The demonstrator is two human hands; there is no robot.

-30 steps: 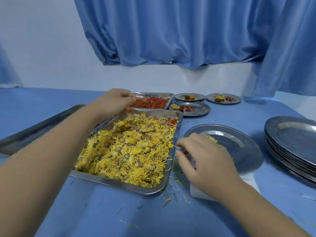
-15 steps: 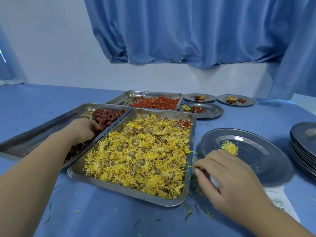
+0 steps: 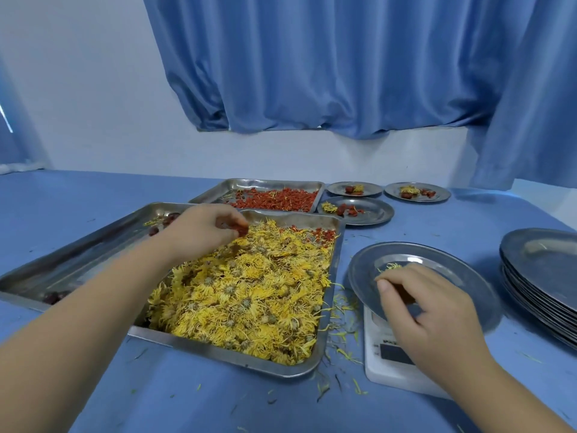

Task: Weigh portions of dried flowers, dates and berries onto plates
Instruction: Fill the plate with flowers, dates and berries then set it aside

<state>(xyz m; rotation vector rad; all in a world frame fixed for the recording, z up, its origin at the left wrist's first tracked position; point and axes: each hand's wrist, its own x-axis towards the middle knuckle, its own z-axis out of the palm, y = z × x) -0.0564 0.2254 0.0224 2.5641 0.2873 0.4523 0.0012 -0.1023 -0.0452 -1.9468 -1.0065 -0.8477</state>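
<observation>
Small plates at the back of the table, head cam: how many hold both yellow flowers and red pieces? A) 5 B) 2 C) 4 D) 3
D: three sit right of the berry tray: the far-left plate, the far-right plate and the nearer plate, each with yellow flowers and red pieces on it.
</observation>
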